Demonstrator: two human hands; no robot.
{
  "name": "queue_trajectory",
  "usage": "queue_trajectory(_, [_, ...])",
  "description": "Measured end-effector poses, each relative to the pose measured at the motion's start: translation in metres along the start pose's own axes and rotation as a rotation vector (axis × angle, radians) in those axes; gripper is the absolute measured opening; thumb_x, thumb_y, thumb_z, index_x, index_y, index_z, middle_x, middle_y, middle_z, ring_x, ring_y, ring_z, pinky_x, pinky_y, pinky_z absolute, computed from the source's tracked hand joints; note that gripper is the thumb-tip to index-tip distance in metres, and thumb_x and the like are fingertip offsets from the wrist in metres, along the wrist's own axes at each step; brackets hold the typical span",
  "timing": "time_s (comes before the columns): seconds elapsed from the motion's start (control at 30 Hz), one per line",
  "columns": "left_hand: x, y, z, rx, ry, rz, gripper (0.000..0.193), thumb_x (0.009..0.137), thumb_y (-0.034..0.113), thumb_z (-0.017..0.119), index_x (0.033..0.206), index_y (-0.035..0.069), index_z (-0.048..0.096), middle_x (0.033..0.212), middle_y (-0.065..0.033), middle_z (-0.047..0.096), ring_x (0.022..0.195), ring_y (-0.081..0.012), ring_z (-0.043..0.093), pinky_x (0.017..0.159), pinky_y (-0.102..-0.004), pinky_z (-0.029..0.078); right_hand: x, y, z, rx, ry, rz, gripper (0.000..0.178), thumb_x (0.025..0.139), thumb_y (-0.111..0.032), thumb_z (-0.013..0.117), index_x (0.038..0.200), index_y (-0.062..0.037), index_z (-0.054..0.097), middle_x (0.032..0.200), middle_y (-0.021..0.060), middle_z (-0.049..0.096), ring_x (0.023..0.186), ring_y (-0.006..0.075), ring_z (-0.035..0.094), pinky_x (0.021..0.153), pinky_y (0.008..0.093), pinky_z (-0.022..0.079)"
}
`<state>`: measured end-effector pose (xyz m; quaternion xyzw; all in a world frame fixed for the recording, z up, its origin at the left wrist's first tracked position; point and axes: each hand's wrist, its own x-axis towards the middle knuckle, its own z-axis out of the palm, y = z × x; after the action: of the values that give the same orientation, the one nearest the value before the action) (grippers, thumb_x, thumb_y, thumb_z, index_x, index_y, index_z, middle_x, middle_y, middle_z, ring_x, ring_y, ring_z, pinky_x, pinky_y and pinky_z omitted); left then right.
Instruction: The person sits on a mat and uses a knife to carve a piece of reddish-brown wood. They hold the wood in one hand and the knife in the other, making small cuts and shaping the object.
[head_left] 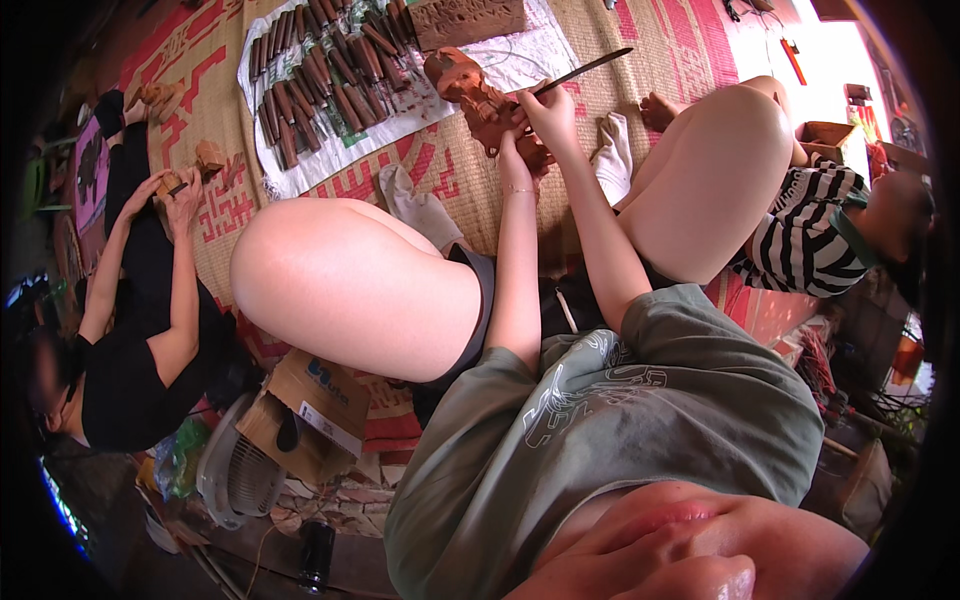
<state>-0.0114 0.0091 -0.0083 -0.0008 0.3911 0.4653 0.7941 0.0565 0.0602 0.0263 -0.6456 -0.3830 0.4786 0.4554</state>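
Note:
A reddish-brown carved wooden figure [463,80] is held out above the mat, in front of my knees. My left hand [514,147] is closed around its lower part. My right hand [552,110] grips a long, slim, dark file-like tool [592,67], whose tip points up and to the right. The fingers of my right hand are right beside the figure; whether the tool touches the wood is hidden. Just left of the figure, several wooden-handled carving tools [330,75] lie in rows on a white sheet [300,180].
A brown block [468,20] sits at the sheet's far edge. Patterned matting [440,170] covers the floor. At left, a person in black [150,370] handles a small wooden piece [174,184]. A person in stripes [815,225] is at right. A cardboard box [325,400] stands behind my left thigh.

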Motion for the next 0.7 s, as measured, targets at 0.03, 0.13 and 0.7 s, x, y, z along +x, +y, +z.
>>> queue_trajectory(0.03, [0.005, -0.003, -0.002, -0.003, -0.001, 0.002, 0.036, 0.082, 0.037, 0.036, 0.088, 0.005, 0.053, 0.067, -0.0013, 0.055, 0.046, -0.0157, 0.053, 0.033, -0.0207, 0.034, 0.000, 0.002, 0.000, 0.062, 0.034, -0.011, 0.015, 0.078, -0.007, 0.056, 0.077, 0.0044, 0.047, 0.062, 0.0119, 0.059, 0.052, 0.0163, 0.060, 0.045, 0.0272, 0.049])
queue_trajectory(0.13, [0.013, -0.009, -0.010, -0.024, 0.010, -0.006, 0.036, 0.081, 0.037, 0.038, 0.086, 0.004, 0.052, 0.065, -0.0037, 0.056, 0.046, -0.0165, 0.053, 0.033, -0.0214, 0.034, 0.003, 0.011, 0.002, 0.244, 0.110, -0.082, 0.014, 0.079, -0.006, 0.056, 0.075, 0.0025, 0.045, 0.062, 0.0121, 0.058, 0.051, 0.0166, 0.059, 0.044, 0.0274, 0.050])
queue_trajectory(0.7, [-0.005, 0.002, 0.002, -0.019, 0.059, -0.026, 0.034, 0.077, 0.038, 0.045, 0.082, 0.005, 0.052, 0.064, -0.0052, 0.055, 0.050, -0.0183, 0.057, 0.033, -0.0226, 0.036, 0.008, 0.001, -0.014, -0.141, -0.159, -0.078, 0.020, 0.076, -0.013, 0.062, 0.076, 0.0056, 0.053, 0.058, 0.0088, 0.059, 0.045, 0.0121, 0.057, 0.040, 0.0242, 0.045])
